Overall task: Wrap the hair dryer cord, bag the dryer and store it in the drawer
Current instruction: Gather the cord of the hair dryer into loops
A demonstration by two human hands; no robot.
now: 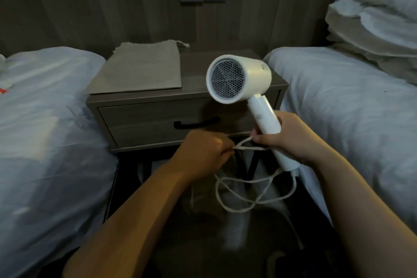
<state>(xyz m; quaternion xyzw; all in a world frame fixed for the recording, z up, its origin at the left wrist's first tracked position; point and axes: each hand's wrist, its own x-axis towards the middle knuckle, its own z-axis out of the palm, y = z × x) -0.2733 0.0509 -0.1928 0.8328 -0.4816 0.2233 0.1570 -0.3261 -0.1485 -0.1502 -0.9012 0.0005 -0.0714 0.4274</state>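
The person stands between two beds. The right hand [291,140] has its grip closed around the handle of the white hair dryer [239,79], which is held up right of centre in the frame, its rear grille facing us. The left hand [203,149], at centre, pinches the white cord [255,201] with fingers together; the rest of the cord hangs in loose loops below both hands. A grey cloth bag [140,70] lies flat on the wooden counter [225,56], upper centre. Its drawer [146,119] is closed.
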